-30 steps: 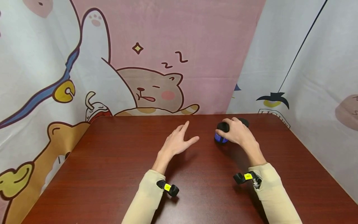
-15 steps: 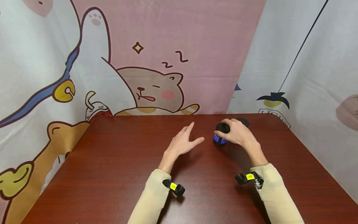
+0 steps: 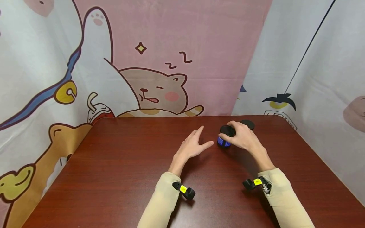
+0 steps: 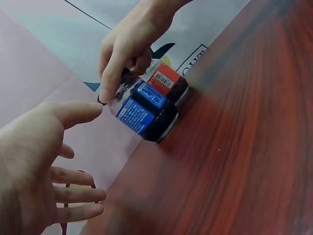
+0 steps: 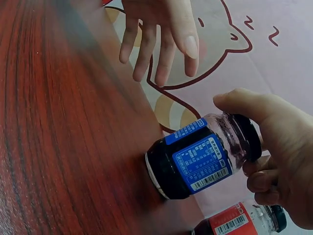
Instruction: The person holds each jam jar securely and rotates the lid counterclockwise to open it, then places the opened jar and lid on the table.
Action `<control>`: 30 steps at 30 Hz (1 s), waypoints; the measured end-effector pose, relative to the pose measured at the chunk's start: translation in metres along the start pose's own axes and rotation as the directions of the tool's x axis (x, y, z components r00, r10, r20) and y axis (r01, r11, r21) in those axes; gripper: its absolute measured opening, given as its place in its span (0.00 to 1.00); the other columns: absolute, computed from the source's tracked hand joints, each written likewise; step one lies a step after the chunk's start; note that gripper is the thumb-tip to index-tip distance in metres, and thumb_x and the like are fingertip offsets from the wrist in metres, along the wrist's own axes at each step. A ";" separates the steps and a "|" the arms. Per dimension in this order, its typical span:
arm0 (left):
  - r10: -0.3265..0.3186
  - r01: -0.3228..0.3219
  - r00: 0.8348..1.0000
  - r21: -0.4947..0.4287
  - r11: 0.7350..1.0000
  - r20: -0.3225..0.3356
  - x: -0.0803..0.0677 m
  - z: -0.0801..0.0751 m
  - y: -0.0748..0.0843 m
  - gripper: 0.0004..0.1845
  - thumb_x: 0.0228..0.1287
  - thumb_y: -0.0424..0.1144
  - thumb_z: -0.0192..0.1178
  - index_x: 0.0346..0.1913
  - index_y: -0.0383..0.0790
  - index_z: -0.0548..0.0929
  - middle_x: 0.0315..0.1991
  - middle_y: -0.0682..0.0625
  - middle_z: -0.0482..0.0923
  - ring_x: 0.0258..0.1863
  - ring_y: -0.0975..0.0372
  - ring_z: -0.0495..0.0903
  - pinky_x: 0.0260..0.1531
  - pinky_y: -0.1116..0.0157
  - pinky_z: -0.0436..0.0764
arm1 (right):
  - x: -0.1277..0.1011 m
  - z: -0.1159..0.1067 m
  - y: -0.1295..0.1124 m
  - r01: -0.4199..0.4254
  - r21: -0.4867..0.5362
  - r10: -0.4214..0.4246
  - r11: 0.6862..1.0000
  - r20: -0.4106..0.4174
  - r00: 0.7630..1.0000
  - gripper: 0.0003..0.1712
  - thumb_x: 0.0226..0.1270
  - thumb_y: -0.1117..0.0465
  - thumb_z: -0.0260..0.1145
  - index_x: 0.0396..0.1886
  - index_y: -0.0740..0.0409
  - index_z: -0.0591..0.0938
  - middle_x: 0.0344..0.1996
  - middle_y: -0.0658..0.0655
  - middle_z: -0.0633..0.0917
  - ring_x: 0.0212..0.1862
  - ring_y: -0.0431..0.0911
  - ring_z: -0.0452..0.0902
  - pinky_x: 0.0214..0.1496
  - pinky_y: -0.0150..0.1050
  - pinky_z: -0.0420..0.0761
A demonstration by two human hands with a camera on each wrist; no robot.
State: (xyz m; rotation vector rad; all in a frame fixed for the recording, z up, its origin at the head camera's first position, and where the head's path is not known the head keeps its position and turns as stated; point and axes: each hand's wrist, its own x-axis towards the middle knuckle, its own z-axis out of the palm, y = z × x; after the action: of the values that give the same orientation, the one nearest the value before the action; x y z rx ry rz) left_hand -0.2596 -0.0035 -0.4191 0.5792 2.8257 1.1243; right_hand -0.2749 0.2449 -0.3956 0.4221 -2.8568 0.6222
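Note:
A glass jar [image 3: 224, 142] with a blue label, dark contents and a black lid stands toward the back right of the table. My right hand [image 3: 244, 136] grips it around the lid and neck, thumb on the near side, as the right wrist view shows with the blue label [image 5: 203, 164]. Left of the jar, my left hand [image 3: 190, 147] hovers with fingers spread and thumb pointing toward it, holding nothing. In the left wrist view the left thumb overlaps the space just beside the jar's neck.
A second jar [image 4: 166, 81] with a red label stands right behind the blue one; its black lid [image 3: 247, 124] shows past the right hand. The reddish-brown wooden table [image 3: 128, 171] meets a cartoon-printed cloth [image 3: 216, 57] at its back edge.
My left hand has moved steadily to the right, closer to the blue-labelled jar. The right hand keeps its grip, and the jar has shifted slightly left and nearer.

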 end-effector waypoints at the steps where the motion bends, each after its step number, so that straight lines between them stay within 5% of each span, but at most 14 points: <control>1: 0.001 -0.001 1.000 -0.003 1.000 0.002 0.001 0.002 0.000 0.47 0.66 0.66 0.58 0.81 0.50 0.55 0.76 0.43 0.60 0.72 0.50 0.64 0.67 0.47 0.67 | 0.000 0.000 0.000 -0.001 0.003 0.001 1.000 -0.001 1.000 0.41 0.63 0.32 0.66 0.58 0.62 0.77 0.50 0.66 0.82 0.48 0.57 0.77 0.48 0.58 0.80; 30: 0.078 -0.067 0.996 -0.202 0.977 0.049 0.017 0.043 0.019 0.40 0.69 0.52 0.63 0.77 0.42 0.61 0.70 0.45 0.70 0.60 0.54 0.78 0.58 0.60 0.77 | 0.003 0.005 0.000 0.078 0.091 -0.076 0.993 -0.026 0.997 0.30 0.56 0.45 0.76 0.45 0.66 0.81 0.30 0.57 0.84 0.28 0.46 0.76 0.29 0.40 0.77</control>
State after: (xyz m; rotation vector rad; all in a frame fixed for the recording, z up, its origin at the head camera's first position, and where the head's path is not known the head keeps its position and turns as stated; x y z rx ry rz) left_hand -0.2612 0.0431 -0.4362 0.6900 2.6211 1.3617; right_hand -0.2777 0.2420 -0.3991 0.5329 -2.7836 0.7411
